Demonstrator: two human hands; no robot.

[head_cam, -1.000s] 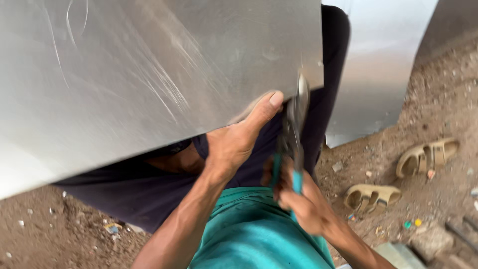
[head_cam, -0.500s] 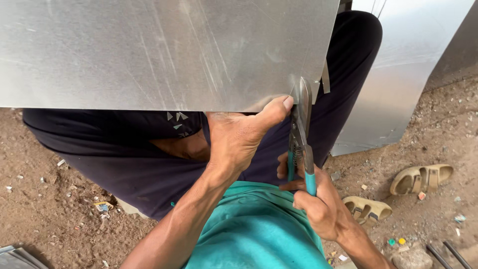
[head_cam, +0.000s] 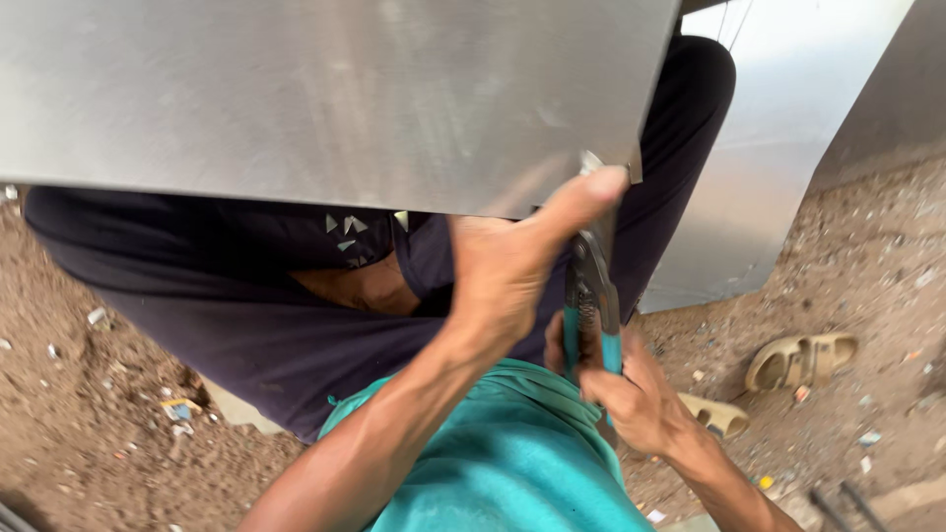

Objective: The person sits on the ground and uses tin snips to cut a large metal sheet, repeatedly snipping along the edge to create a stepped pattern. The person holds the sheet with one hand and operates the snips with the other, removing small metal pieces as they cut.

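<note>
A large shiny metal sheet (head_cam: pixel 325 99) fills the upper part of the view and rests over my dark-trousered legs (head_cam: pixel 246 315). My left hand (head_cam: pixel 512 266) grips the sheet's lower right edge, thumb stretched up along it. My right hand (head_cam: pixel 631 394) is closed around the teal handles of tin snips (head_cam: pixel 591 296), whose jaws meet the sheet's edge right by my left thumb. Small triangular metal offcuts (head_cam: pixel 350 225) lie on my lap under the sheet.
A second metal sheet (head_cam: pixel 778 148) leans at the right. A pair of tan sandals (head_cam: pixel 798 360) lies on the dirt ground to the right. Scattered litter and bits dot the soil (head_cam: pixel 99 394) at the left. My teal shirt (head_cam: pixel 503 463) fills the bottom centre.
The view has tilted, so the sheet now sits level across the top. My hands and the snips keep the same hold at the sheet's edge.
</note>
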